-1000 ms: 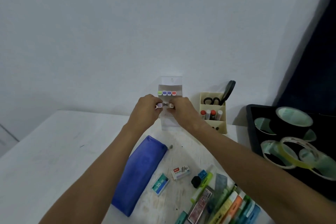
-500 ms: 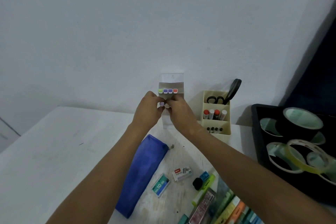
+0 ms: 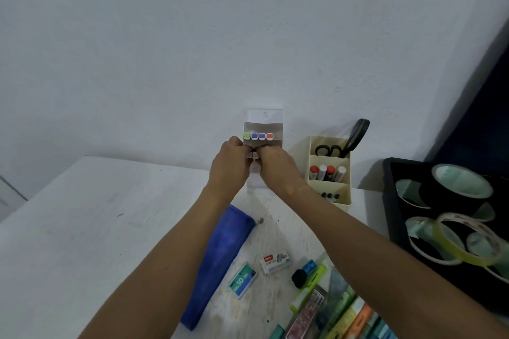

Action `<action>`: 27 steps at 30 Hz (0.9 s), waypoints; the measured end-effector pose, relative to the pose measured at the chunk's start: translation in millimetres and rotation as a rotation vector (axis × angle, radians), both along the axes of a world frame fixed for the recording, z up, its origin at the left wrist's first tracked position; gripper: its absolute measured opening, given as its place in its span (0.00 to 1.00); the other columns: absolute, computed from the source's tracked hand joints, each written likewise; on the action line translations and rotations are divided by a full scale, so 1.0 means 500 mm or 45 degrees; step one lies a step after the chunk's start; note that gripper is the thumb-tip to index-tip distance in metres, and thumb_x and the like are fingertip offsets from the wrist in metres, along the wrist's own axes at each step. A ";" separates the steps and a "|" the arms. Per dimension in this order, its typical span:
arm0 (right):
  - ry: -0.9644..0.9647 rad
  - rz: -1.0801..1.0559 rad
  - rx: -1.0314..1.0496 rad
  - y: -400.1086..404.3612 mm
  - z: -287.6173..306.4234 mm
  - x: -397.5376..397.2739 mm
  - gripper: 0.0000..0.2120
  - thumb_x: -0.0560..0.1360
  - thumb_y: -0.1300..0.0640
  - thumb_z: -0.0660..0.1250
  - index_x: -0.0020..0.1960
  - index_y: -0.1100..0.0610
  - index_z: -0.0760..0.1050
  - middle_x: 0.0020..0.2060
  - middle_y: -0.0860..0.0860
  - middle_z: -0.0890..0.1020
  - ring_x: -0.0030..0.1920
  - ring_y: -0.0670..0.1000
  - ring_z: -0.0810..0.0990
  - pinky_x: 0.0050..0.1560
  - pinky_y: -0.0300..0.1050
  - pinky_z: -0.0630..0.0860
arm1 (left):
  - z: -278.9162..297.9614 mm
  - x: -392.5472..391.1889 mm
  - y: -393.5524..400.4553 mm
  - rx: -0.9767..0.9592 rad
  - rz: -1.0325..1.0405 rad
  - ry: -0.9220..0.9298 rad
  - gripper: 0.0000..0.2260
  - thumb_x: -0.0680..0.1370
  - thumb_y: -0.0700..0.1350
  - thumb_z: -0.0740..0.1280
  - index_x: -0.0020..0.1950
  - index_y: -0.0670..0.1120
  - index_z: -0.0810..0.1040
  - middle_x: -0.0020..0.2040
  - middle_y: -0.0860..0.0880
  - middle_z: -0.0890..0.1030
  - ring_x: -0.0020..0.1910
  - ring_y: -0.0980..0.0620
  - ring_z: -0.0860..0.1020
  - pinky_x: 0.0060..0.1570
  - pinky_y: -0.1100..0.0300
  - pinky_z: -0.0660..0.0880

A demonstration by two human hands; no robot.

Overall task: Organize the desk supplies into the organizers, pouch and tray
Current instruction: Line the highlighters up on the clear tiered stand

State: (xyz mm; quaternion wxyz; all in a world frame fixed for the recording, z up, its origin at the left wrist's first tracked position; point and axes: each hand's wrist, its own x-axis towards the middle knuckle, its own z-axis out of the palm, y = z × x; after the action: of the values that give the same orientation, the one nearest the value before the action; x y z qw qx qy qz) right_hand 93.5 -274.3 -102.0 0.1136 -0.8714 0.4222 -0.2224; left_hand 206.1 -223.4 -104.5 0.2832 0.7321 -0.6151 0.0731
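Highlighters [image 3: 257, 136] with rounded coloured caps stand in a clear plastic organizer [image 3: 264, 118] against the wall; left hand [image 3: 230, 166] and right hand [image 3: 278, 166] pinch small caps [image 3: 252, 155] before it.

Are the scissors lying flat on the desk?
No, the scissors stand upright in the back compartment of the cream organizer.

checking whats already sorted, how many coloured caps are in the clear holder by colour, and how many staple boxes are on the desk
In the clear holder:
green cap: 1
blue caps: 2
red cap: 1
On the desk:
staple boxes: 2
Total: 6
The hands hide whatever else sits lower in the holder.
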 end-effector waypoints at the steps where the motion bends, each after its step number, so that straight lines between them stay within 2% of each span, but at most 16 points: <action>1: 0.010 -0.012 -0.005 0.001 0.000 0.001 0.11 0.78 0.64 0.62 0.59 0.59 0.76 0.54 0.56 0.81 0.52 0.56 0.80 0.52 0.45 0.75 | -0.003 -0.001 -0.001 -0.005 0.009 -0.020 0.07 0.78 0.41 0.65 0.52 0.42 0.81 0.50 0.43 0.78 0.47 0.46 0.77 0.42 0.53 0.77; 6: -0.015 -0.015 -0.089 0.006 -0.008 0.000 0.10 0.78 0.65 0.62 0.57 0.59 0.76 0.52 0.56 0.82 0.51 0.56 0.80 0.49 0.46 0.76 | -0.007 -0.005 -0.003 -0.015 0.033 -0.066 0.06 0.78 0.40 0.64 0.51 0.41 0.80 0.48 0.43 0.77 0.45 0.45 0.76 0.38 0.55 0.76; 9: -0.024 0.005 -0.093 0.006 -0.012 -0.001 0.11 0.77 0.65 0.62 0.58 0.59 0.76 0.53 0.56 0.82 0.51 0.56 0.80 0.50 0.46 0.76 | -0.006 -0.012 0.000 0.006 0.038 -0.055 0.07 0.78 0.39 0.64 0.54 0.40 0.78 0.51 0.42 0.77 0.46 0.45 0.76 0.41 0.54 0.77; 12: 0.003 0.071 -0.013 0.001 -0.005 -0.001 0.14 0.77 0.65 0.63 0.62 0.60 0.74 0.56 0.57 0.81 0.54 0.56 0.80 0.54 0.45 0.76 | 0.001 -0.014 0.012 0.106 0.014 -0.046 0.14 0.76 0.39 0.66 0.62 0.42 0.75 0.55 0.43 0.77 0.49 0.45 0.77 0.47 0.54 0.78; 16: 0.050 0.181 0.103 0.017 0.017 -0.018 0.23 0.74 0.68 0.66 0.68 0.60 0.68 0.61 0.57 0.77 0.60 0.56 0.78 0.62 0.44 0.74 | 0.015 -0.030 0.064 0.194 -0.022 -0.045 0.28 0.74 0.39 0.68 0.72 0.46 0.64 0.57 0.44 0.76 0.51 0.45 0.77 0.45 0.51 0.79; 19: -0.024 0.233 0.080 0.059 0.035 -0.056 0.22 0.76 0.65 0.65 0.69 0.59 0.69 0.63 0.57 0.77 0.61 0.56 0.76 0.63 0.44 0.72 | 0.029 -0.047 0.122 0.200 -0.005 0.055 0.23 0.75 0.41 0.66 0.70 0.47 0.69 0.59 0.45 0.75 0.54 0.45 0.77 0.47 0.54 0.77; 21: -0.051 0.239 0.117 0.100 0.047 -0.097 0.20 0.77 0.62 0.65 0.69 0.59 0.71 0.62 0.56 0.78 0.58 0.55 0.78 0.62 0.43 0.72 | 0.037 -0.063 0.161 0.240 -0.009 0.122 0.20 0.76 0.44 0.65 0.69 0.48 0.71 0.61 0.47 0.76 0.56 0.47 0.77 0.52 0.56 0.74; 23: -0.035 0.252 0.184 0.142 0.059 -0.149 0.19 0.78 0.60 0.64 0.68 0.59 0.72 0.63 0.55 0.78 0.52 0.49 0.78 0.57 0.38 0.71 | 0.040 -0.082 0.199 0.286 -0.029 0.177 0.19 0.77 0.46 0.65 0.68 0.49 0.72 0.61 0.49 0.78 0.55 0.49 0.77 0.55 0.57 0.74; 27: 0.179 0.294 0.270 0.211 0.070 -0.258 0.16 0.78 0.57 0.65 0.65 0.55 0.76 0.57 0.49 0.82 0.39 0.39 0.73 0.44 0.27 0.65 | 0.040 -0.139 0.263 0.447 -0.174 0.215 0.15 0.76 0.48 0.67 0.62 0.50 0.77 0.52 0.51 0.82 0.44 0.54 0.77 0.48 0.63 0.71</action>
State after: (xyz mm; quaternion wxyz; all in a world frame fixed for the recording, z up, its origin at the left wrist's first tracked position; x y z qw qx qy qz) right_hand -35.7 -168.9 -67.2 0.2001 -0.9106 0.3474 -0.1007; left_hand 136.8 -92.1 -84.2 0.2060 0.7303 -0.6409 -0.1163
